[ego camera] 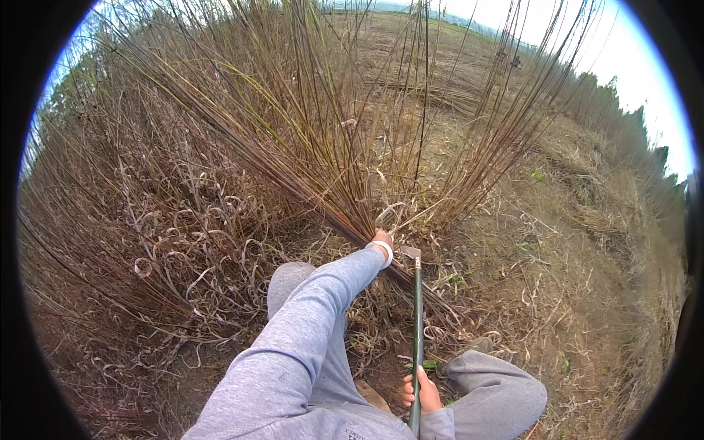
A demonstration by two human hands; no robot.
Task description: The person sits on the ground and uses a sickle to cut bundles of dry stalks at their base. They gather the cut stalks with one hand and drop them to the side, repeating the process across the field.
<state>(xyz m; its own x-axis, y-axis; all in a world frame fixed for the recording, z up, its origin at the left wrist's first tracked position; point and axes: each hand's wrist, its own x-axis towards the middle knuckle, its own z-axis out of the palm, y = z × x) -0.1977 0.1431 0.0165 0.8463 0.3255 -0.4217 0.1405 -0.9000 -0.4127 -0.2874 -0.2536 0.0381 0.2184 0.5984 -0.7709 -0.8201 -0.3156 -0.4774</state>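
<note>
My left hand (383, 238) reaches forward and grips a bundle of long thin stems (335, 212). The stems fan out upward and to the left, and their butt ends point down to the right past my wrist. A white band circles that wrist. My right hand (424, 391) is closed around the dark green shaft of a long-handled sickle (418, 313). Its metal blade (410, 252) points left at the top of the shaft, just right of my left hand. The fingertips of my left hand are partly hidden by stems.
Standing stems (473, 181) rise just beyond the blade. Dense dry brush with curled leaves (192, 242) fills the left side. Cut stems (434, 96) lie across the slope farther off. Dry litter covers the ground (550, 308) at right. My bent knees (498, 385) flank the sickle.
</note>
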